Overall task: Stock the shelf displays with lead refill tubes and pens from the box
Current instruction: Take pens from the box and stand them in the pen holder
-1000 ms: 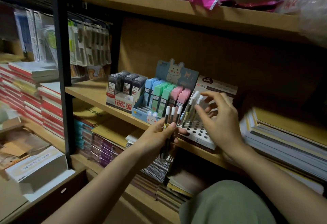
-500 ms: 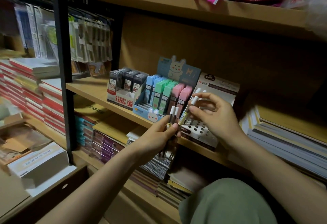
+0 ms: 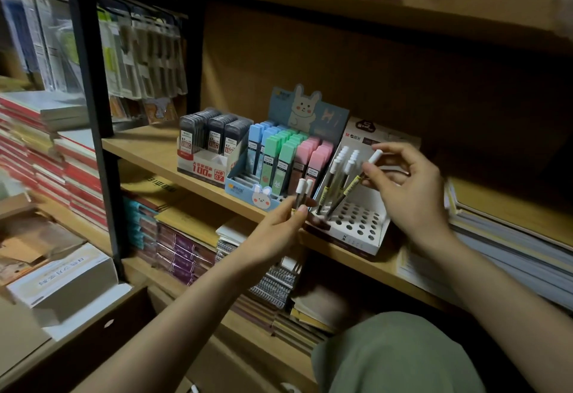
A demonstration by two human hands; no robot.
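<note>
Risk sits at the perforated pen display [image 3: 356, 222]: the right hand [image 3: 412, 194] pinches 1 pen [image 3: 352, 186] aslant, tip near a hole, and a missed hole could topple the pens already standing [image 3: 338, 169]. The left hand [image 3: 279, 231] grips 2 spare pens [image 3: 302, 195] just beside the pastel lead refill tubes [image 3: 282, 160], crowding the approach.

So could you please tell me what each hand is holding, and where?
The right hand pinches one pen near its white cap; the left hand grips two pens by their lower barrels.
</note>
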